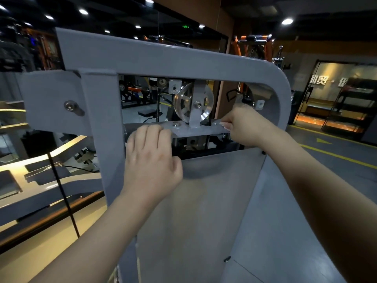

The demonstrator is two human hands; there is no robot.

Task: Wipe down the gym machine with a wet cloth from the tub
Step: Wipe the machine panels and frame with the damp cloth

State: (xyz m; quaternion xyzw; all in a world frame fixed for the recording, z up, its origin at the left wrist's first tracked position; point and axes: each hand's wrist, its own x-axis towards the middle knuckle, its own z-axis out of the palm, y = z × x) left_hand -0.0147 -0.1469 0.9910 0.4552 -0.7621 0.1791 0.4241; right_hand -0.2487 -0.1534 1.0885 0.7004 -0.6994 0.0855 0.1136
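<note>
- Gym machine (163,58): grey frame, silver pulley (192,104) bolted on cross plate (195,130).
- Left hand (152,160) is curled over the plate edge.
- Right hand (246,127) is fisted at the plate; its contents cannot be told.

On my feed the floor (336,174) is smooth grey and glossy enough to catch the ceiling lights. The grey gym machine (163,56) fills the near view. I cannot see where its base meets the floor. To the right, yellow lines (338,156) run slantwise across the floor, and a yellow arrow (323,141) is painted between two of them. Beyond the lines a black rack (350,107) stands at the far right, with an orange glow on the floor beneath it. Through the machine's opening I see a black padded bench (147,112) standing on a paler stretch, well apart.
</note>
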